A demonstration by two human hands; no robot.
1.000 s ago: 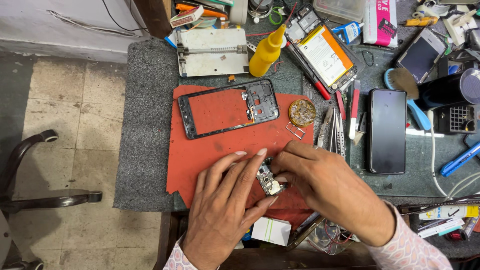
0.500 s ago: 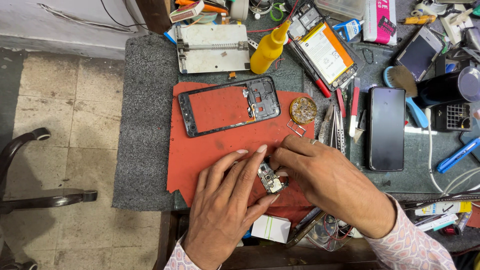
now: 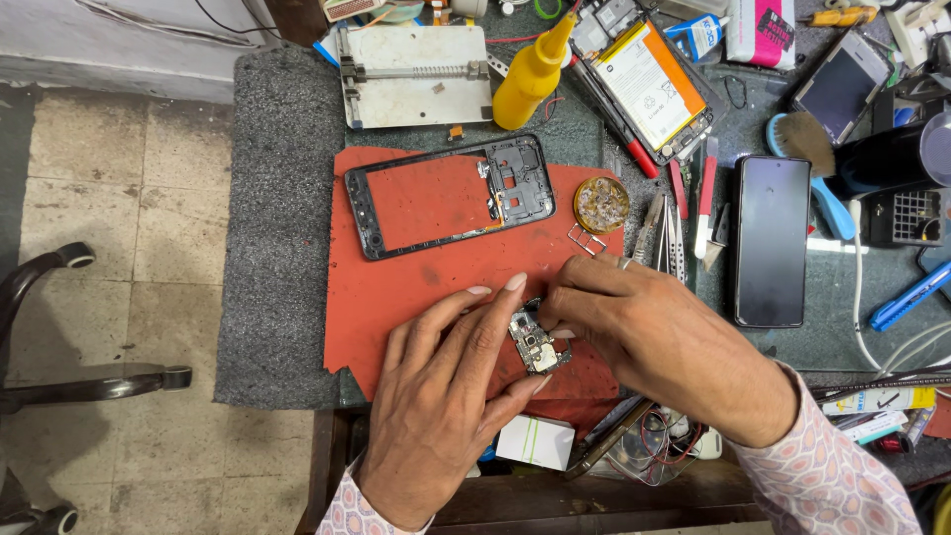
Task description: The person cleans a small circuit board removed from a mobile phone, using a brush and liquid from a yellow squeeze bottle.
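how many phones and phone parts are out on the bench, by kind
Whole dark phones lying screen up: 2, one beside the mat, one at the top right
Opened phone showing its orange battery: 1
Empty black phone frame on the red mat: 1
Small circuit board held between the left hand and the right hand: 1
Total: 5

Left hand (image 3: 446, 396) and right hand (image 3: 654, 342) meet, fingertips pinched together.
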